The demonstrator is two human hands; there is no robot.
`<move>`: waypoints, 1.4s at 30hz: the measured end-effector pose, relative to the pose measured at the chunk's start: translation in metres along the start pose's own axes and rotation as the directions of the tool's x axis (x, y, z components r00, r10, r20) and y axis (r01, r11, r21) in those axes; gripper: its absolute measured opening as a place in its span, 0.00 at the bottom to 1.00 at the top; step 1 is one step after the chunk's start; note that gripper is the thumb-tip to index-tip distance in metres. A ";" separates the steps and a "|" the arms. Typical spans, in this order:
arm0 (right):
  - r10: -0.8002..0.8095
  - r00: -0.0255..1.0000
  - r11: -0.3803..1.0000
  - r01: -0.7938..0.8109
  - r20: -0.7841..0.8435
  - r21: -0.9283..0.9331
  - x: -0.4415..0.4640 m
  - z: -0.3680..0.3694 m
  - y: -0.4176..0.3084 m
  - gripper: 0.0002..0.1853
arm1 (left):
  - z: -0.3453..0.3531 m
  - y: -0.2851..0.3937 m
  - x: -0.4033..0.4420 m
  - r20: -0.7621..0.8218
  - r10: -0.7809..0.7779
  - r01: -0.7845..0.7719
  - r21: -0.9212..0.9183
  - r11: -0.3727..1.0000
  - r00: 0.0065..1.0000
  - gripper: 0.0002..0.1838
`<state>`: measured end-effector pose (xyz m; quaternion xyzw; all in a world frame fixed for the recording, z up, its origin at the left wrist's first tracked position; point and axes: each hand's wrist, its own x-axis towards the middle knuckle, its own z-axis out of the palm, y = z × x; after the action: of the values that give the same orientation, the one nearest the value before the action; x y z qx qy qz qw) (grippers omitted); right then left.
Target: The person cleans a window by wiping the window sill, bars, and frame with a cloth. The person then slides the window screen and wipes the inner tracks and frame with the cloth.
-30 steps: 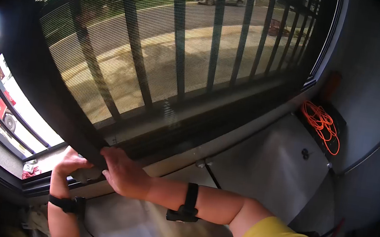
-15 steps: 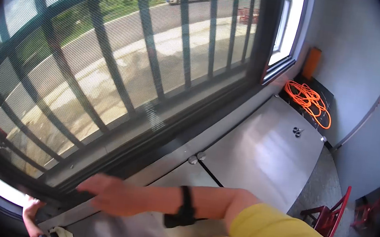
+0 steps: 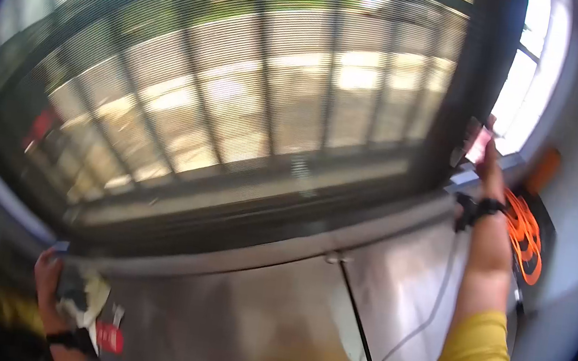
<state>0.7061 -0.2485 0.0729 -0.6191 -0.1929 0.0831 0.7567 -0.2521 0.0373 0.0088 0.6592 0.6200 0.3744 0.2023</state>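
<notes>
Right hand [image 3: 484, 151] now at right edge of screen [image 3: 274, 98]

Your surface [image 3: 213, 316] is smooth, softly shiny metal. Along its far edge, the window frame [image 3: 475, 66] looks matt, the screen [image 3: 285, 100] finely ribbed. Beyond its right edge, the cord [image 3: 520, 227] looks plastic; your sleeve [image 3: 477, 351] is matt cloth.

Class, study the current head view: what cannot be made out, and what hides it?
Head view, bare left hand: blur hides whether its fingers touch the dark-framed mesh window panel.
Head view, bare right hand: blur hides its exact finger positions.
Head view, bright orange cord: partly covered by the bare right forearm.
Head view, flat red piece: any print is too blurred to read.
</notes>
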 end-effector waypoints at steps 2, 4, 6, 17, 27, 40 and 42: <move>-0.006 0.999 0.998 0.004 0.033 0.061 0.031 0.009 0.014 0.39 | -0.008 0.045 -0.054 0.072 -0.025 0.028 -0.033 0.999 0.997 0.20; -0.081 0.972 0.978 0.036 0.219 0.204 0.011 0.019 0.020 0.34 | -0.019 0.070 -0.098 0.067 -0.107 0.113 -0.097 0.989 0.992 0.19; -0.164 0.912 0.954 0.049 0.377 0.297 -0.004 0.028 0.021 0.29 | -0.030 0.088 -0.126 0.074 -0.192 0.199 -0.094 0.976 0.979 0.18; -0.235 0.852 0.942 0.080 0.467 0.327 -0.034 0.075 -0.006 0.26 | -0.014 0.188 -0.202 0.128 -0.196 0.228 -0.319 0.920 0.972 0.19; -0.074 0.909 0.987 0.007 0.411 0.162 -0.097 0.094 -0.059 0.32 | 0.002 0.185 -0.229 0.292 0.019 0.098 -0.382 0.919 0.956 0.22; -0.132 0.884 0.984 0.172 0.448 -0.050 -0.153 0.072 -0.045 0.33 | 0.069 0.329 -0.262 0.733 0.237 0.071 -0.363 0.929 0.638 0.21; -0.097 0.911 0.995 0.098 0.400 0.018 -0.218 0.010 -0.039 0.30 | 0.082 0.355 -0.294 0.726 0.213 0.235 -0.463 0.855 0.653 0.21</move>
<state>0.4987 -0.3279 0.0714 -0.5794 -0.3744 0.1702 0.7037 0.0599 -0.2846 0.1444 0.6699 0.3575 0.2164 0.6136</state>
